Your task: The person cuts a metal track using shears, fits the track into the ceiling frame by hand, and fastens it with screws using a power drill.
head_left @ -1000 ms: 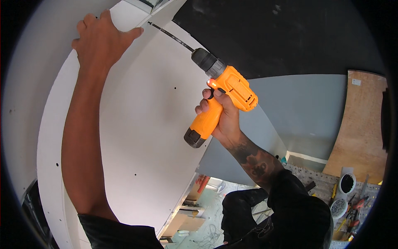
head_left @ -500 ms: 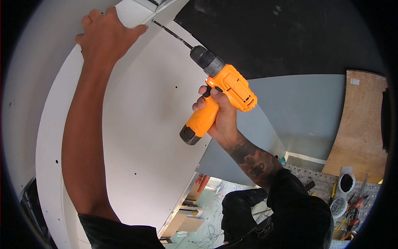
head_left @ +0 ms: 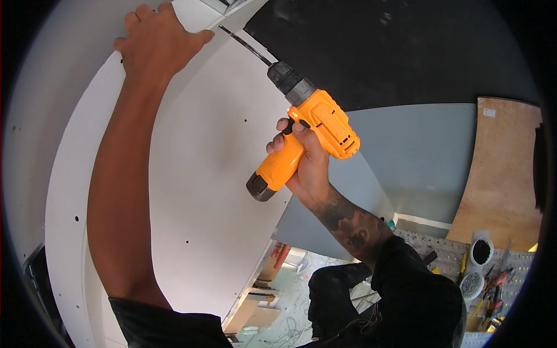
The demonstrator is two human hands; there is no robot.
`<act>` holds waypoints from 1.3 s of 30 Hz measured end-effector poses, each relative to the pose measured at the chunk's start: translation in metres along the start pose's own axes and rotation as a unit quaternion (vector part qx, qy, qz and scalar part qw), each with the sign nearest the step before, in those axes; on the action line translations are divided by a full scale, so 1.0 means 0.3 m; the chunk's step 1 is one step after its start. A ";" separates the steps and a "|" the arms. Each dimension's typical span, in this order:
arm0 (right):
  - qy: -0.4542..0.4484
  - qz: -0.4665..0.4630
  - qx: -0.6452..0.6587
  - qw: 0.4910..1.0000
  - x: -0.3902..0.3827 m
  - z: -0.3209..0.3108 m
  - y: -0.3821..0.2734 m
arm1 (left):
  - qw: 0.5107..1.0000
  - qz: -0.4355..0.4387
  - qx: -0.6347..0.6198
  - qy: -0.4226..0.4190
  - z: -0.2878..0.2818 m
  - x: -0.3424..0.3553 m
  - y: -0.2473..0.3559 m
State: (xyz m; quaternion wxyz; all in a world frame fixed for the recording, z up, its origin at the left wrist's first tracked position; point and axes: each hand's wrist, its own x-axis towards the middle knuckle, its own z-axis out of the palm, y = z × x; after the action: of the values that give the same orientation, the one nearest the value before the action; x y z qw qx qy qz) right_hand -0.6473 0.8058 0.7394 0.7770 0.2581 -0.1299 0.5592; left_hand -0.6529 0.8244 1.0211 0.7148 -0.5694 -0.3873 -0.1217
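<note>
My right hand grips an orange cordless drill by its handle, with fingers around the trigger. A long dark bit points up and left, its tip just right of my left thumb. My left hand holds the top of a large curved white panel, fingers bent over the edge and thumb stretched along its face. The fingertips are hidden behind that edge. Small dark holes or screw heads dot the panel. Whether the bit touches anything is not clear; it appears apart from the panel.
A dark board and grey wall lie beyond the drill. At the right leans a brown curved sheet. Below it, a perforated platform bears round tubs of screws and hand tools. Cables and wood pieces lie on the floor.
Both hands keep their hold. My left hand appears slightly further right in the picture, and the drill has tilted a little, its battery end shifting left.
</note>
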 end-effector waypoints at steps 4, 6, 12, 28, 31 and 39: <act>0.015 0.004 -0.026 1.000 0.001 0.006 -0.012 | 1.000 -0.008 -0.018 -0.019 0.003 -0.017 -0.016; 0.010 -0.002 -0.042 0.999 -0.012 0.016 -0.024 | 0.999 -0.015 -0.016 -0.028 0.007 -0.024 -0.032; -0.002 -0.027 -0.142 0.990 -0.217 0.056 -0.107 | 1.000 -0.004 -0.026 -0.014 0.046 -0.049 -0.106; -0.117 -0.166 -0.363 0.909 -0.581 0.190 -0.366 | 0.273 -0.230 -0.901 -0.246 -0.135 -0.716 0.100; -0.126 -0.173 -0.404 0.889 -0.616 0.208 -0.384 | 0.176 -0.233 -0.936 -0.196 -0.176 -0.699 0.110; -0.120 -0.144 -0.455 0.870 -0.739 0.227 -0.444 | 0.066 -0.243 -0.965 -0.074 -0.294 -0.611 0.156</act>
State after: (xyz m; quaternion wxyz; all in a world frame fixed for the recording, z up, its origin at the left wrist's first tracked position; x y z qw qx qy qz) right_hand -0.5924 0.5585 0.6534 0.8589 -0.0432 -0.4238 0.2843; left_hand -0.7104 0.7105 0.8562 -0.5607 -0.6421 -0.0997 -0.5132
